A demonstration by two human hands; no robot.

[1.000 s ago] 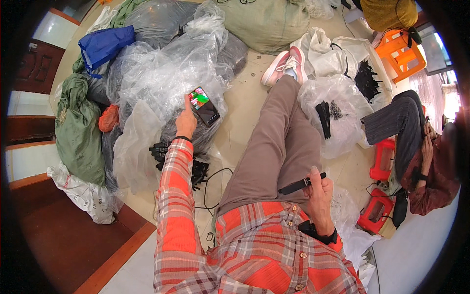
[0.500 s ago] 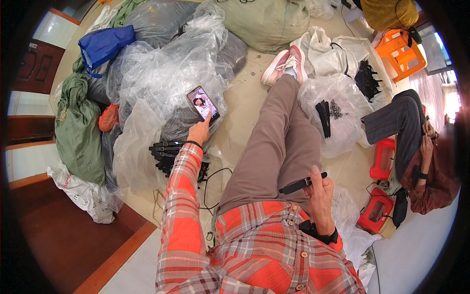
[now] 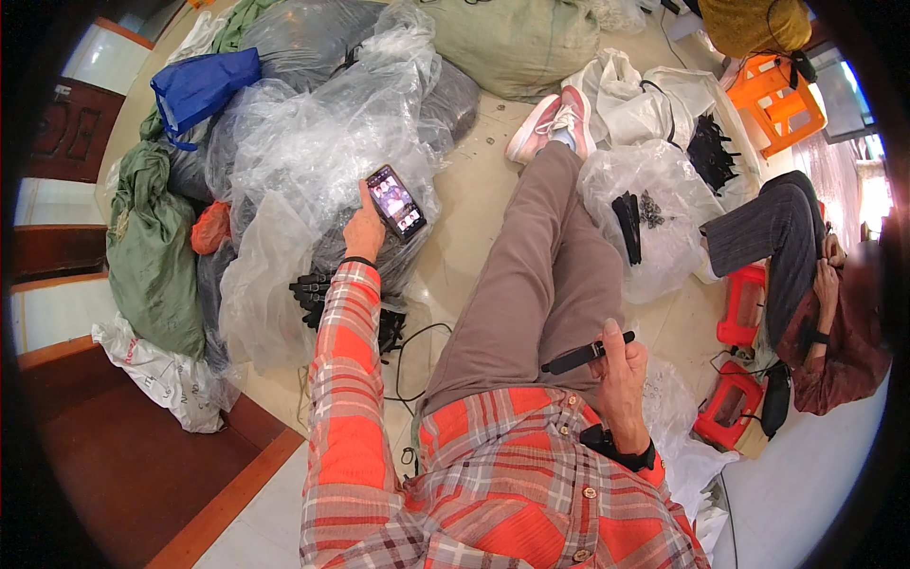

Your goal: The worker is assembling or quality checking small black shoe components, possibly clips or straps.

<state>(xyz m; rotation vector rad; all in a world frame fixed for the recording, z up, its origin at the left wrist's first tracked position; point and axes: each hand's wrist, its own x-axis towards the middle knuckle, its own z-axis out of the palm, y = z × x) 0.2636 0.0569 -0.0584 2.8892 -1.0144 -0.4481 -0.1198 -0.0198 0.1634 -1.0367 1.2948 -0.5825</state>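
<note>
Left arm stretched forward, left hand (image 3: 365, 228) gripping; right hand (image 3: 621, 365) closed, resting on thigh.

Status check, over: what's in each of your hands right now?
Left hand holds a lit smartphone over clear plastic bags. Right hand grips a slim black part on the thigh. Nothing between them.
</note>
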